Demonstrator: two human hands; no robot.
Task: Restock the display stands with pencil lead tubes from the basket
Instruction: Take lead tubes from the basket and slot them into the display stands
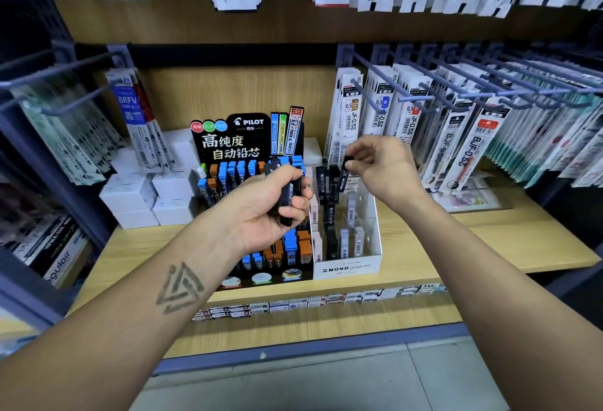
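**Asker:** What have your hands got?

**Me:** My left hand (270, 205) is curled round a bundle of black lead tubes (287, 198), held over the Pilot stand (248, 149). My right hand (378, 165), at about two o'clock from it, pinches a single black tube (345, 170) by its top, above the back rows of the white stand (352, 267).

**Asker:** So which step is this?

**Me:** Slotting tubes one at a time, I'd say. Next the tube must drop upright into a free slot at the rear of the white stand, without knocking its neighbours.

**Asker:** Any writing?

**Me:** "PILOT" with "高纯度 自动铅芯" on the black card; "MONO graph MG" on the white front. Hanging refills (470, 152) at three o'clock read "BJF-0.5" and "JF-0.5"; at ten o'clock, "BRFV". The basket isn't in view.
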